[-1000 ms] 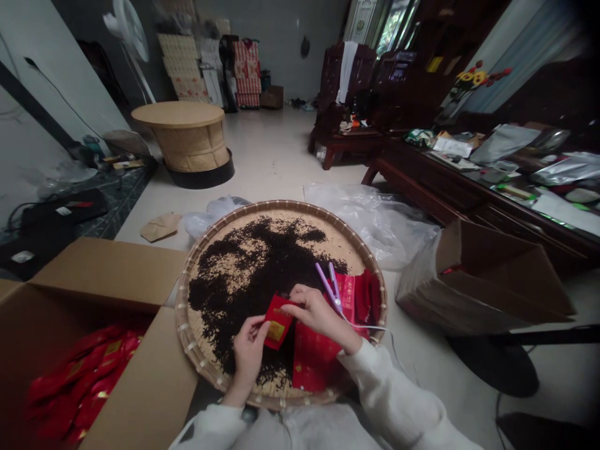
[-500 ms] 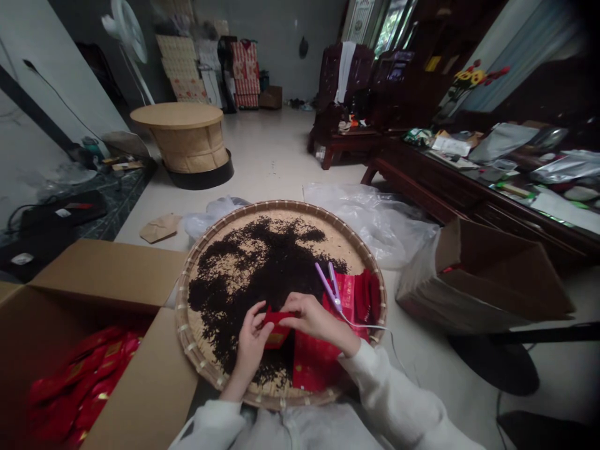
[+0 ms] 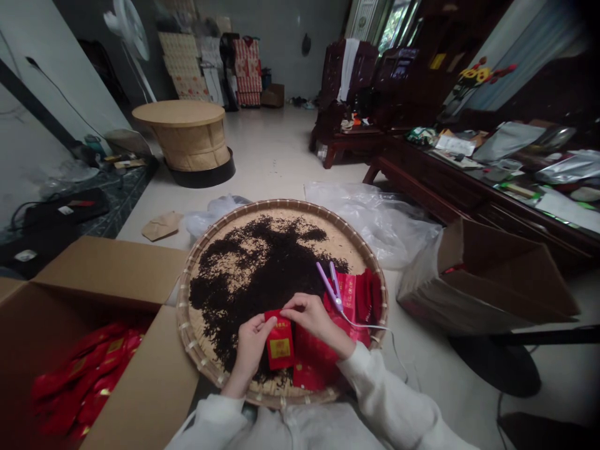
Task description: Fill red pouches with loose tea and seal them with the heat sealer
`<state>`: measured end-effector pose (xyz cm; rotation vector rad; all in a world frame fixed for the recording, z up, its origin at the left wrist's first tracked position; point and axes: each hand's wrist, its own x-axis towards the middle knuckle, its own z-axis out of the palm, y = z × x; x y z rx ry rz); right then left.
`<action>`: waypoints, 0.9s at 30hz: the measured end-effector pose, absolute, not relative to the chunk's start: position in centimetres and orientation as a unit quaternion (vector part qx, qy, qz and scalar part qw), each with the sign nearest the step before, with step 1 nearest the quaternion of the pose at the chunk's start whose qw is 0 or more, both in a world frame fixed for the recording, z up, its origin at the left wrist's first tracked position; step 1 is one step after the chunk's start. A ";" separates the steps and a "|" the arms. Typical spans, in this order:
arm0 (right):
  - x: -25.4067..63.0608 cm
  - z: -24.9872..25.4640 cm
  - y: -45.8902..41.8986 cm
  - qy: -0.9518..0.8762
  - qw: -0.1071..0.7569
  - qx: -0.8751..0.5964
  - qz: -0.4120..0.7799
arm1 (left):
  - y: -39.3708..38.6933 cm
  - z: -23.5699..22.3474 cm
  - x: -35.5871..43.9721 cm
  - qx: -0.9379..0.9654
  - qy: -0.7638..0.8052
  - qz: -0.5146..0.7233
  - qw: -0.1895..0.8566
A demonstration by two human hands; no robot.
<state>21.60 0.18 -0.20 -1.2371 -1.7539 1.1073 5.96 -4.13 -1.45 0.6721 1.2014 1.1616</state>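
Note:
Between both hands hangs a small red packet [image 3: 280, 350] with a gold label, its front facing me. My left hand [image 3: 252, 344] pinches its upper left corner. At the upper right corner, the fingers of my right hand [image 3: 312, 317] are closed on the packet's top edge. Beneath them is a round woven bamboo tray [image 3: 187, 337] strewn with dark, loose tea leaves [image 3: 281, 269]. More red packets [image 3: 314, 365] lie flat in the tray under my right forearm. On them rests a purple hand sealer [image 3: 332, 289] with open jaws and a white cord.
An open cardboard box [image 3: 150, 375] at the left holds several filled red packets [image 3: 89, 381]. Another cardboard box [image 3: 492, 294] stands at the right near a black stand base [image 3: 497, 365]. Clear plastic sheeting [image 3: 375, 219] lies behind the tray; a round table [image 3: 180, 115] is farther back.
The packet was tilted, then its top was tipped toward me, and now it hangs upright with the label in full view. Both hands have kept hold of its top.

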 end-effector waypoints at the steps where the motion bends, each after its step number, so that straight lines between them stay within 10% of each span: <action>1: 21.6 -0.3 0.2 -0.680 0.344 -0.482 0.432 | -4.1 -1.4 6.0 0.295 0.530 0.503 0.616; 12: 21.9 -1.1 -0.4 -0.723 0.314 -0.467 0.400 | -4.5 -2.0 6.6 0.231 0.493 0.413 0.730; 19: 28.3 -4.4 4.7 -0.654 0.241 -0.713 0.073 | -4.2 -2.3 6.9 0.199 0.523 0.448 0.697; 23: 30.8 -6.5 6.4 -0.638 0.126 -0.753 0.104 | -4.1 -2.2 6.6 0.201 0.520 0.460 0.691; 27: 31.7 -6.1 6.4 -0.631 0.220 -0.722 0.179 | -4.0 -2.3 6.4 0.207 0.520 0.463 0.687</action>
